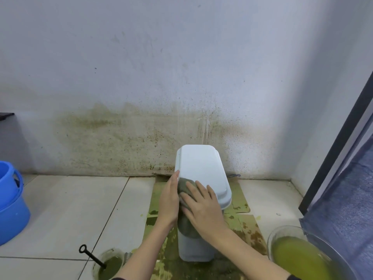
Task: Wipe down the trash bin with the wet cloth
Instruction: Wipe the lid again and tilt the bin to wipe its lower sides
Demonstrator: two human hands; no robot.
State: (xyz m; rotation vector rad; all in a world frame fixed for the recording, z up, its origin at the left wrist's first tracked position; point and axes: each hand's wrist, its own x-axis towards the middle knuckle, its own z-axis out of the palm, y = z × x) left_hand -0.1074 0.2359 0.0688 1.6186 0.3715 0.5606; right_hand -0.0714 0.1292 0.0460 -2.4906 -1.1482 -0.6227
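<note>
White plastic bin (201, 178), lid closed, standing at lower centre of the frame on stained cardboard (242, 225) laid over the tiled floor (70, 209), close to the wall (161, 67). Grey-green cloth (186, 186) lies on the near left corner of the lid and hangs down the front of the bin. Right hand (201, 205), fingers straight and slightly spread, presses flat on the cloth at the lid's near edge. Left hand (168, 199), fingers straight and held together, rests against the left side of the bin with its fingertips at the lid's edge, just beside the cloth; whether it touches the cloth cannot be told. Lower part of the wall is speckled and stained yellow-green behind the bin. At the left edge of the frame stands a blue bucket (10, 203). At lower left, a black key-shaped rod (91, 256) stands tilted in a round floor opening holding green liquid. At lower right, a clear bowl (271, 239) holds yellow-green liquid, partly overlapped by dark blue fabric (343, 209) along the right edge
</note>
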